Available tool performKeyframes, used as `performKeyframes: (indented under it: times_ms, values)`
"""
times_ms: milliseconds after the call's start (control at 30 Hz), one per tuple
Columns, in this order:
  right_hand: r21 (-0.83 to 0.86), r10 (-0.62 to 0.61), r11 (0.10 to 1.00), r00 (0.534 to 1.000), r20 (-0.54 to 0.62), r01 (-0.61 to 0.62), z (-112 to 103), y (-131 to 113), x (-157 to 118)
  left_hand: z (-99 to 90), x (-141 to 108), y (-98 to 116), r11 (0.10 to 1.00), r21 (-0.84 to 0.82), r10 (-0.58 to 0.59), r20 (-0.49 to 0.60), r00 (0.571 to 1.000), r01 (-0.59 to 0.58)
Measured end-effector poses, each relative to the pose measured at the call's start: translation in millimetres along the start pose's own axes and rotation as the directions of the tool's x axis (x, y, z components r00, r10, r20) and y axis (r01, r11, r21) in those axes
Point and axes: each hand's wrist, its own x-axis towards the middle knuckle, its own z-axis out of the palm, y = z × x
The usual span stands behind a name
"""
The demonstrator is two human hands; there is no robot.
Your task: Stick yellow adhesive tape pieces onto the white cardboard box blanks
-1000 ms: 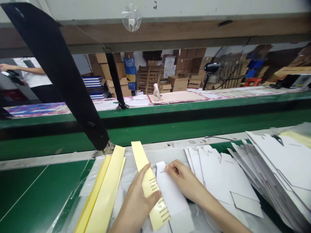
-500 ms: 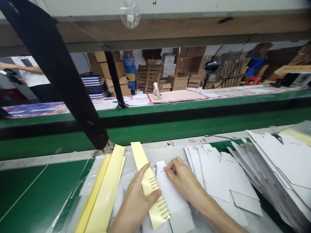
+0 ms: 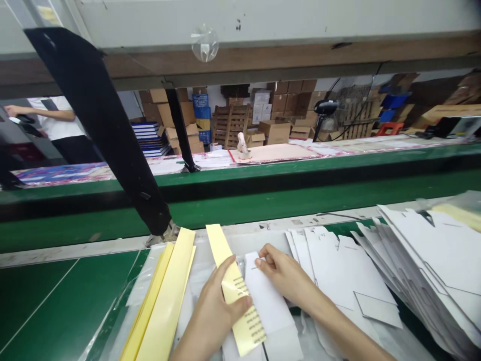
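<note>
Left hand (image 3: 212, 311) grip clamps a pale yellow printed strip (image 3: 233, 286); right hand (image 3: 285, 278) grip pinches a white card (image 3: 267, 301) alongside, steadying it.

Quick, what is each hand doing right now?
Left hand: closed, holding a printed yellow strip.
Right hand: fingertips gripping the top end of a white card strip.

Past the black strut (image 3: 108, 145), we look across a long green-edged workbench (image 3: 263, 168) into a storeroom. Brown cardboard cartons (image 3: 278, 103) stack high against a white wall (image 3: 216, 98), with wooden pallets (image 3: 231, 125) propped upright and blue plastic crates (image 3: 200, 108) piled nearby. A black barcode scanner (image 3: 325, 107) stands beyond the bench. A wooden beam (image 3: 240, 62) crosses overhead, and a co-worker (image 3: 56, 120) in a white T-shirt stands far left.
</note>
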Motion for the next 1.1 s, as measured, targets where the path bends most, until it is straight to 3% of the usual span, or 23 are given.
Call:
performKeyframes:
  times_ms: [133,300,467,533,633,767,833,900,933,967,1033,1100]
  values:
    - [0.091,0.022,0.996,0.999,-0.039,-0.018,-5.8,1.9,-5.6,-2.0,-0.8,6.1,0.987,-0.157,0.031,0.073,0.997,-0.02]
    - [0.03,0.111,0.994,0.993,-0.046,-0.11,-3.1,4.1,-11.8,-2.0,-2.6,14.1,0.935,-0.354,0.036,0.014,0.999,-0.029]
    - [0.298,0.102,0.948,0.994,0.032,-0.107,-1.0,-0.1,-10.9,-0.2,-6.8,22.3,0.922,-0.386,-0.002,-0.051,0.999,-0.018]
    - [0.419,0.099,0.902,0.995,0.031,-0.102,-13.6,-3.5,-10.2,0.7,-8.9,25.2,0.916,-0.401,0.002,-0.056,0.998,-0.025]
    - [0.428,0.137,0.899,0.988,-0.077,-0.091,-56.0,0.6,-8.7,2.5,-11.6,26.9,0.917,-0.397,0.026,-0.057,0.998,-0.046]
    - [0.118,0.211,0.977,0.9,-0.381,-0.179,-116.6,25.4,-4.3,6.4,-13.6,24.6,0.92,-0.39,0.049,0.006,0.999,-0.043]
    - [-0.139,0.16,0.947,0.801,-0.577,-0.29,-124.2,32.3,-2.8,8.7,-13.6,21.8,0.918,-0.395,0.068,0.043,0.997,-0.045]
    - [-0.302,0.012,0.903,0.722,-0.692,-0.306,-111.9,26.3,-4.4,10.4,-12.7,18.2,0.921,-0.386,0.079,0.063,0.995,-0.049]
    - [-0.321,-0.053,0.919,0.734,-0.677,-0.23,-100.0,18.4,-6.7,10.8,-11.9,16.2,0.925,-0.377,0.085,0.069,0.994,-0.053]
    - [-0.29,-0.098,0.951,0.787,-0.61,-0.106,-85.8,7.9,-10.2,11.0,-11.0,14.2,0.931,-0.362,0.089,0.074,0.993,-0.056]
    - [-0.063,-0.154,0.988,0.933,-0.324,0.141,-55.8,-16.1,-19.1,10.4,-9.1,10.5,0.948,-0.31,0.1,0.071,0.992,-0.074]
    - [0.136,-0.169,0.974,0.979,-0.109,0.183,-30.3,-36.2,-28.0,9.4,-7.5,7.6,0.962,-0.252,0.123,0.056,0.991,-0.106]
